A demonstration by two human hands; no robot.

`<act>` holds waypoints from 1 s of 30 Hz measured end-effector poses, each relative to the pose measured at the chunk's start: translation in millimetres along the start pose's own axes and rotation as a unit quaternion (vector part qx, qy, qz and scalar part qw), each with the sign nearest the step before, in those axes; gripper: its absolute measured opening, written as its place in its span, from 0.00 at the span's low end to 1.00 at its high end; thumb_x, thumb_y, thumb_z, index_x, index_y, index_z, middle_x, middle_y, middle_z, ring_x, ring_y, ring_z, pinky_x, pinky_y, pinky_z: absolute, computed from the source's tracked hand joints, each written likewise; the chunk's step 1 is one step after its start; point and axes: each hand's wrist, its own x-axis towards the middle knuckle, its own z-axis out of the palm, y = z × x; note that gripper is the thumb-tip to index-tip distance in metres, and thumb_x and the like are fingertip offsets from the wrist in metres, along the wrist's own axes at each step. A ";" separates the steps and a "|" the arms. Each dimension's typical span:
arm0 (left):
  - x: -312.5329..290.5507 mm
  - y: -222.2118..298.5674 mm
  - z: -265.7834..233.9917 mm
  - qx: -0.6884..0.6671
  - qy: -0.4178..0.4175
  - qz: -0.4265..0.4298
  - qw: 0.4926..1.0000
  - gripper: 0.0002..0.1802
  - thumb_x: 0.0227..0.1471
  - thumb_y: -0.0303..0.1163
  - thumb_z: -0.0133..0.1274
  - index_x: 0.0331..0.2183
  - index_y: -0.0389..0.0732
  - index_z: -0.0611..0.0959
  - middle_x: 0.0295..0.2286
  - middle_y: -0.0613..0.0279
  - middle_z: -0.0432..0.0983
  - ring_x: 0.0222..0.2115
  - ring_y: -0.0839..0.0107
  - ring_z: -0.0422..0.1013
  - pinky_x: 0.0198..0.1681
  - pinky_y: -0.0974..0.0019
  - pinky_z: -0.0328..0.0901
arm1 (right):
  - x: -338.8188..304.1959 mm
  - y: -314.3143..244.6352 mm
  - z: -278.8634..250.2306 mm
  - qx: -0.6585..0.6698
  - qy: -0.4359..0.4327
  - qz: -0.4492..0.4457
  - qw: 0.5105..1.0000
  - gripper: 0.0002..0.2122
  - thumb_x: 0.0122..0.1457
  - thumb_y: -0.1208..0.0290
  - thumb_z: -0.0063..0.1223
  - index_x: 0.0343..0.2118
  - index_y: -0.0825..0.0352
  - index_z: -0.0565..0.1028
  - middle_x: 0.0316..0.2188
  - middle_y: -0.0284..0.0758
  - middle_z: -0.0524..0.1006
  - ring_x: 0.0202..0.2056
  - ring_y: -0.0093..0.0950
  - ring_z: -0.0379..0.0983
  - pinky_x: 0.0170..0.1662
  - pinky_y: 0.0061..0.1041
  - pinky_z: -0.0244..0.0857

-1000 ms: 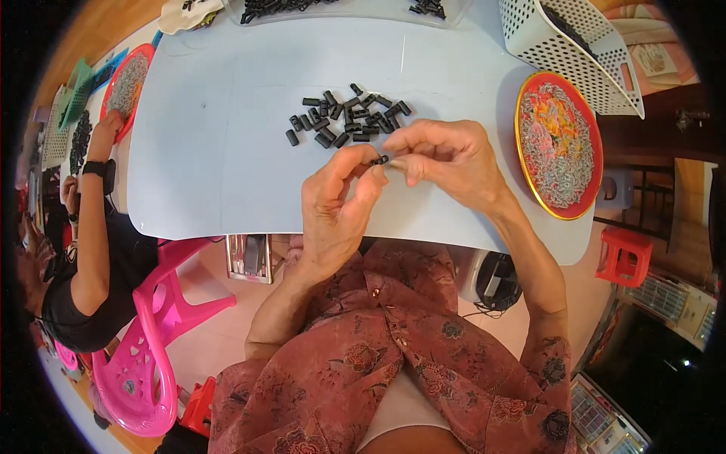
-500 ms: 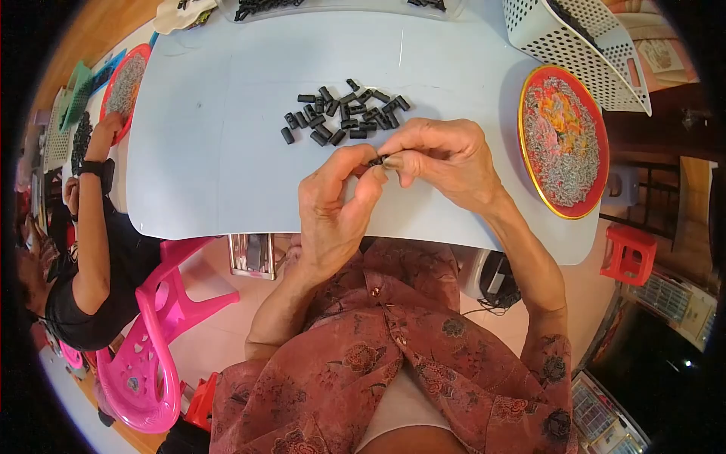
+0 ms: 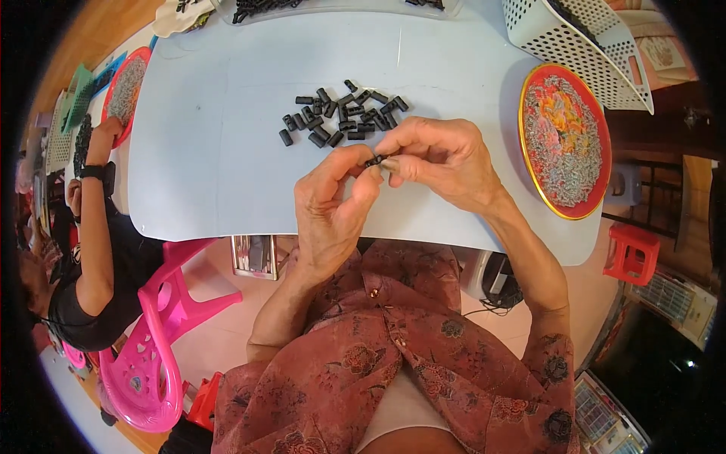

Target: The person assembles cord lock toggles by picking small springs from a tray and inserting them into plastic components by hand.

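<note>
Between my two hands, over the near part of the table, is a small black plastic piece. My left hand is closed, pinching its left end with thumb and forefinger. The thumb and forefinger of my right hand close on its right end; whether they also hold something tiny there is hidden. Just beyond my fingers lies a loose heap of short black cylindrical pieces. To the right, a red plate with a gold rim carries many small silver screws.
Everything rests on a pale blue-white table. A white perforated basket stands at the far right, and a clear tray of black pieces at the far edge. On the left a co-worker's hand reaches into another red plate.
My hands have shifted very slightly left, and a little more of the black piece shows between the fingertips. The heap and the plate stay put.
</note>
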 end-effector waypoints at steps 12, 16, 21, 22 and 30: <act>-0.6 -13.4 2.6 0.021 0.015 0.061 0.998 0.09 0.48 0.20 0.52 0.35 0.33 0.77 0.23 0.67 0.72 0.25 0.82 0.64 0.28 0.77 0.61 | 0.1 2.6 0.4 -0.006 -0.001 -0.013 1.000 0.08 0.52 0.85 0.49 0.34 0.73 0.77 0.24 0.31 0.75 0.26 0.17 0.72 0.32 0.17 0.67; -0.9 -5.0 3.0 0.077 0.024 0.030 0.996 0.08 0.48 0.21 0.52 0.35 0.32 0.78 0.23 0.67 0.72 0.24 0.82 0.64 0.27 0.77 0.60 | -0.3 1.3 1.2 -0.027 0.000 -0.029 0.999 0.08 0.53 0.85 0.48 0.34 0.73 0.77 0.24 0.31 0.76 0.26 0.18 0.73 0.31 0.17 0.68; -0.5 -9.0 5.0 0.042 0.044 0.046 0.997 0.07 0.48 0.21 0.53 0.34 0.32 0.78 0.22 0.70 0.70 0.23 0.84 0.62 0.25 0.78 0.58 | -0.9 3.6 2.0 -0.028 -0.006 -0.035 0.999 0.07 0.54 0.83 0.48 0.34 0.73 0.77 0.25 0.33 0.77 0.26 0.18 0.74 0.31 0.17 0.68; -0.9 -9.4 5.5 0.043 0.045 0.048 0.997 0.07 0.48 0.21 0.53 0.34 0.32 0.78 0.22 0.70 0.70 0.23 0.84 0.62 0.25 0.78 0.58 | -1.0 3.4 2.1 -0.041 -0.004 -0.031 0.999 0.07 0.54 0.83 0.48 0.34 0.73 0.77 0.25 0.33 0.77 0.26 0.18 0.74 0.31 0.17 0.68; 0.3 -9.9 5.2 0.027 0.028 0.038 0.999 0.07 0.48 0.21 0.51 0.33 0.34 0.77 0.22 0.70 0.69 0.23 0.83 0.62 0.24 0.77 0.59 | 0.1 0.1 2.2 -0.096 0.009 -0.028 0.995 0.06 0.54 0.81 0.49 0.34 0.71 0.77 0.21 0.31 0.77 0.25 0.16 0.73 0.30 0.16 0.66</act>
